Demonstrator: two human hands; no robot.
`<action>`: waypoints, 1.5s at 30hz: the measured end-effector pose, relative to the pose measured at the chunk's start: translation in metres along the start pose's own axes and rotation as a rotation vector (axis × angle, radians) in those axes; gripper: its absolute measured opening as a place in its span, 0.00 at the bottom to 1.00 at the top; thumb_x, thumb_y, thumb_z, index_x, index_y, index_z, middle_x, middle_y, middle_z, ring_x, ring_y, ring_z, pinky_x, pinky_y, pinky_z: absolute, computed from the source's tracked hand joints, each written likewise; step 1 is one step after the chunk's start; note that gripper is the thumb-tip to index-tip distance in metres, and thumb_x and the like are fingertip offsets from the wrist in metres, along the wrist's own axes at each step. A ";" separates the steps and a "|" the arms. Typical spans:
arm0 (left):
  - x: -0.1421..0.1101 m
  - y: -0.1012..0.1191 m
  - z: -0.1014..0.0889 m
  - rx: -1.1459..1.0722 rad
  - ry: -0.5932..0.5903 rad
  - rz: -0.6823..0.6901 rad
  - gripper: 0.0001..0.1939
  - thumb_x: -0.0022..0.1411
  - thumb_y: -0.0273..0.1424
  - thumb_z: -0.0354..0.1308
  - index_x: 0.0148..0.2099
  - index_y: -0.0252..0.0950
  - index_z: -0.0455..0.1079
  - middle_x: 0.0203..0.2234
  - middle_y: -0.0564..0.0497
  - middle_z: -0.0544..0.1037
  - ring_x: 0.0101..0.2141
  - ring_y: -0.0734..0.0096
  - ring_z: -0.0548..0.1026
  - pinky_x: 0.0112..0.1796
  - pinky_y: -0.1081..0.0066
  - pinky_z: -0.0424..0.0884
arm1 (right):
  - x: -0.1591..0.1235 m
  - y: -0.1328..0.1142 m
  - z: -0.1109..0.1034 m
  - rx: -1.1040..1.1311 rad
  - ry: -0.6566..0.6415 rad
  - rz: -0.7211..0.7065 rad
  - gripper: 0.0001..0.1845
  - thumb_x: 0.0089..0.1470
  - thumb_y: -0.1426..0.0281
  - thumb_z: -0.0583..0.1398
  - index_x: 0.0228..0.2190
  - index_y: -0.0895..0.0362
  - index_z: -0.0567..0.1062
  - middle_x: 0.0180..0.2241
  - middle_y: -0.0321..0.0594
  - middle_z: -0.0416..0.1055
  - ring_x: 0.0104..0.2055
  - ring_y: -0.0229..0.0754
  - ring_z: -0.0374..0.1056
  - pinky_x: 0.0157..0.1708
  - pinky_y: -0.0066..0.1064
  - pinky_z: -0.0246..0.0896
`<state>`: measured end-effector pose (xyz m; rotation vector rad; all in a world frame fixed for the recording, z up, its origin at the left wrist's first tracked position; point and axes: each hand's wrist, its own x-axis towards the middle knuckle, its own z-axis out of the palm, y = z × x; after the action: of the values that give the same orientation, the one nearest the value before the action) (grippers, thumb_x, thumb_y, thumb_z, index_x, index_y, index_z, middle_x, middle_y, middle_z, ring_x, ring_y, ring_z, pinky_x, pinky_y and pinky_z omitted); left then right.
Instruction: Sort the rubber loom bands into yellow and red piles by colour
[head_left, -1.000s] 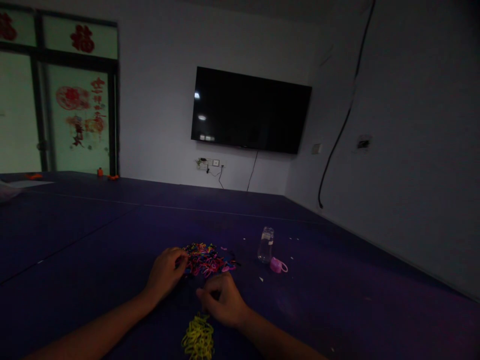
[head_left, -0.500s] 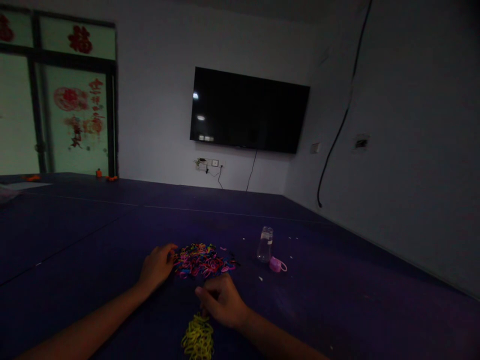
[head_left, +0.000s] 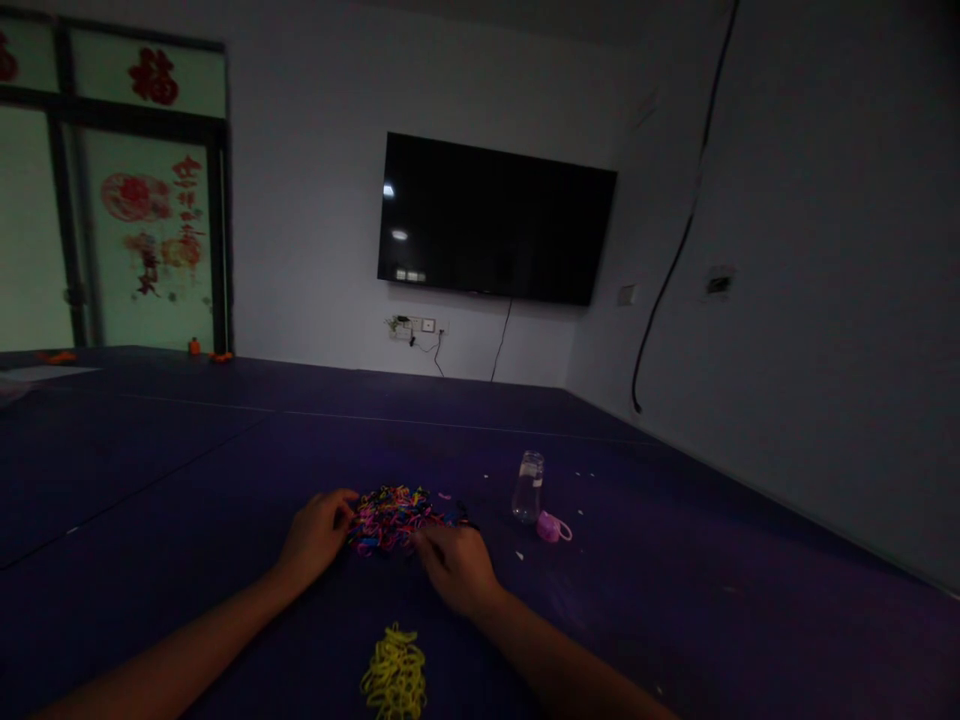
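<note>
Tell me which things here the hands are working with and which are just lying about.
In use:
left hand
right hand
mixed-colour band pile
yellow band pile

Lying about:
clear bottle
pink cap
wall screen
orange bits

Left hand (head_left: 315, 535) lies palm down, fingers loosely curled and pointing forward and to the right; its bare forearm runs back to the lower left corner. Right hand (head_left: 457, 565) lies palm down, fingers reaching forward and to the left; its forearm runs back to the lower right
</note>
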<state>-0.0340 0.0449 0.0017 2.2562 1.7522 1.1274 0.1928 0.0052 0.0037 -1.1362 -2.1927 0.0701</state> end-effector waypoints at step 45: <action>0.002 0.001 -0.003 -0.210 -0.028 -0.076 0.13 0.51 0.28 0.54 0.41 0.37 0.70 0.32 0.51 0.80 0.38 0.62 0.77 0.42 0.66 0.68 | 0.007 0.004 -0.001 -0.210 -0.065 -0.008 0.17 0.63 0.70 0.46 0.29 0.57 0.71 0.31 0.41 0.73 0.37 0.41 0.68 0.38 0.30 0.53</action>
<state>-0.0347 0.0454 0.0055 2.0564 1.6102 1.1970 0.1935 0.0130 0.0071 -1.2546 -2.3037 -0.1322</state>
